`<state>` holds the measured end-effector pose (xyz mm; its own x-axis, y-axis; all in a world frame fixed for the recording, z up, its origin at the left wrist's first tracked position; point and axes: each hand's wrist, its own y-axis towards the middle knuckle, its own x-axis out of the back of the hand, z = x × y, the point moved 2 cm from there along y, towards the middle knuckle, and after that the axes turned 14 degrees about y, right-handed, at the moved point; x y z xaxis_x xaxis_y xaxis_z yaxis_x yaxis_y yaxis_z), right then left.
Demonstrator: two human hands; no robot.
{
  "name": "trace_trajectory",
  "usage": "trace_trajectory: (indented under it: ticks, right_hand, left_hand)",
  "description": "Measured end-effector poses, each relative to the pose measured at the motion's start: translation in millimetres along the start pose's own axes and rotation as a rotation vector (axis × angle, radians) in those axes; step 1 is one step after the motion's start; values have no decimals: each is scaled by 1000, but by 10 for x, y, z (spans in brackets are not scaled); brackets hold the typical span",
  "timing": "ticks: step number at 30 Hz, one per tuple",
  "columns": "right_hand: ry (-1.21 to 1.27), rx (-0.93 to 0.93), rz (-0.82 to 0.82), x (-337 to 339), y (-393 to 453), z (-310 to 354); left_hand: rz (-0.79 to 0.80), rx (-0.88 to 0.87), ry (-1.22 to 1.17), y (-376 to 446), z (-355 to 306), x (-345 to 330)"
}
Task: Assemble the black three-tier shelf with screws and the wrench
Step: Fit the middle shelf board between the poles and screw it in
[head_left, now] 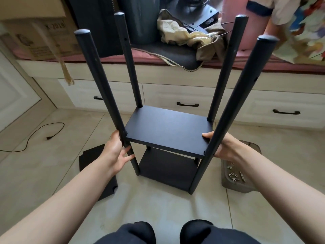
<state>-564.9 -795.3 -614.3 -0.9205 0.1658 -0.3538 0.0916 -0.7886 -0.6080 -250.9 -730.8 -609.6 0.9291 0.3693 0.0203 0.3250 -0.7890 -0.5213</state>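
We are steadying the black shelf frame (168, 147), which is standing on the tiled floor with four poles rising and two boards fitted. Our left hand (116, 154) is lying against the near-left pole (105, 95) beside the middle board (168, 131), fingers spread rather than clamped. Our right hand (223, 147) is reaching behind the near-right pole (233, 110), thumb on that board's edge; its fingers are hidden, so we cannot tell its grip. The third board (98, 173) is lying left of the frame; the tray of screws (235, 175) is sitting right of it. We are judging the poles as splaying: uneven pressing could rack the frame, or a knock could be scattering screws.
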Motion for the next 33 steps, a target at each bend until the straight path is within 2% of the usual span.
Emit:
trace_trajectory:
  ticks: [4, 9, 12, 15, 17, 22, 33]
  right_hand:
    - [16, -25, -18, 78, -58, 74]
    - [50, -10, -86, -69, -74, -63]
    - [127, -27, -109, -206, -104, -185]
    - [183, -42, -103, -342, -133, -279]
    - [199, -37, -94, -414, -146, -333]
    - [210, 6, -57, -478, -186, -419]
    - [234, 81, 49, -363, -198, -463]
  left_hand:
    - [78, -25, 85, 178, -166, -17]
    - [60, -120, 324, 418, -370, -133]
    - [89, -51, 273, 331, -266, -336]
    - [319, 46, 237, 90, -65, -566]
    - [370, 70, 185, -1, 49, -650]
    - [404, 55, -14, -117, 242, -745]
    - [359, 55, -84, -136, 313, -791]
